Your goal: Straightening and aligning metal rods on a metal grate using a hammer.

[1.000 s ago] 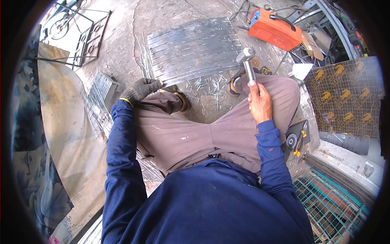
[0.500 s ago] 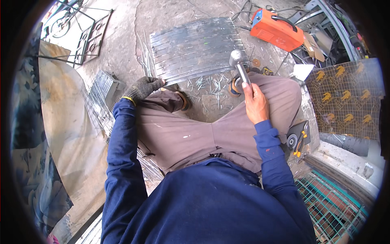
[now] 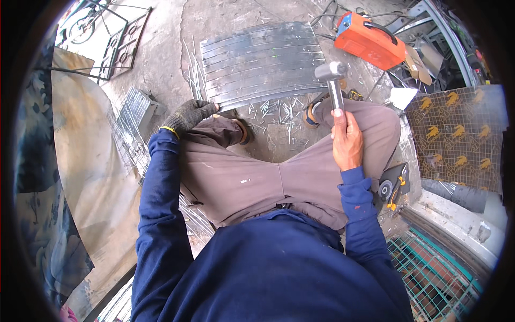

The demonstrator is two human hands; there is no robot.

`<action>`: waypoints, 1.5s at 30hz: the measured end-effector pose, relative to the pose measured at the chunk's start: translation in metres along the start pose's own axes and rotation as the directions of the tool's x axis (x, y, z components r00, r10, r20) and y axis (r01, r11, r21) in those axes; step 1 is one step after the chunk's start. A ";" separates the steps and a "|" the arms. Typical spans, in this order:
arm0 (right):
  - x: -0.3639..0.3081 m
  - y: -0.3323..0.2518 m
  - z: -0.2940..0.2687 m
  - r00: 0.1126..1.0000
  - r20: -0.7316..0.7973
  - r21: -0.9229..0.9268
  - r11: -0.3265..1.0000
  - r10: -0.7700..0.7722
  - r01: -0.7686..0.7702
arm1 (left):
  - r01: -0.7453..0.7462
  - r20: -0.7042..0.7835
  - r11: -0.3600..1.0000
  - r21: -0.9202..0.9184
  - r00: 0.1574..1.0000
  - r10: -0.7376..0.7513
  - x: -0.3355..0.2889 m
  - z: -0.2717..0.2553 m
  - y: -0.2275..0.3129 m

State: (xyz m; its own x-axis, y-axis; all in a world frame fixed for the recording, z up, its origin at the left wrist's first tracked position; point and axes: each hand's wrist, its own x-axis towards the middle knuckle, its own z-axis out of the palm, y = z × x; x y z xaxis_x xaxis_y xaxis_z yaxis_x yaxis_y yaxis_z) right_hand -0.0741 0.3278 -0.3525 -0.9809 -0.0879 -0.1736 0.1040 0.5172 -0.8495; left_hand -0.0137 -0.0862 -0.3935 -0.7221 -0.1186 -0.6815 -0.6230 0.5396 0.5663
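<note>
My bare right hand [image 3: 346, 138] is wrapped round the handle of a metal hammer [image 3: 335, 86], head up, above my right knee. In a dark knitted glove, my left hand [image 3: 192, 116] pinches the near left corner of a slatted metal panel [image 3: 263, 61]. The panel is made of several flat grey strips side by side, slightly bowed, lying in front of my feet. Between my feet, short cut metal rods [image 3: 281, 114] are scattered on the concrete. The hammer head is apart from the panel, to the right of its near right corner.
An orange welding machine [image 3: 370, 42] with cables stands at the far right. A grey metal box [image 3: 140, 110] and wire mesh lie left of my leg. Pliers with yellow handles [image 3: 397, 193] and a grinding disc [image 3: 385, 190] rest by my right thigh. A green wire grid [image 3: 434, 268] is at lower right.
My right hand has moved right and slightly toward me with the hammer, whose head has turned and shifted away from the panel's edge. My left hand stays at the panel's corner.
</note>
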 end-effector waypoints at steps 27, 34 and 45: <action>0.005 0.014 -0.002 0.976 0.025 0.358 0.909 0.217 -0.211 | -0.105 -0.016 0.991 -0.080 0.994 0.104 0.000 0.007 0.006; 0.006 0.021 0.002 0.991 0.037 0.247 0.960 0.129 -0.134 | -0.051 -0.027 0.999 0.000 0.998 0.051 -0.005 0.009 0.020; 0.000 0.008 0.016 0.997 0.019 -0.073 0.994 -0.079 0.081 | -0.060 -0.074 0.998 0.034 0.995 0.063 -0.001 0.010 0.019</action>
State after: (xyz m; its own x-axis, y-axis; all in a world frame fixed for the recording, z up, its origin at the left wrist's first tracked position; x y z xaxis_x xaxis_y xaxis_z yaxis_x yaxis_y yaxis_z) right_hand -0.0706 0.3178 -0.3674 -0.9827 -0.1453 -0.1152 0.0122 0.5695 -0.8219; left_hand -0.0219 -0.0676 -0.3873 -0.7800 -0.1459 -0.6086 -0.5679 0.5737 0.5902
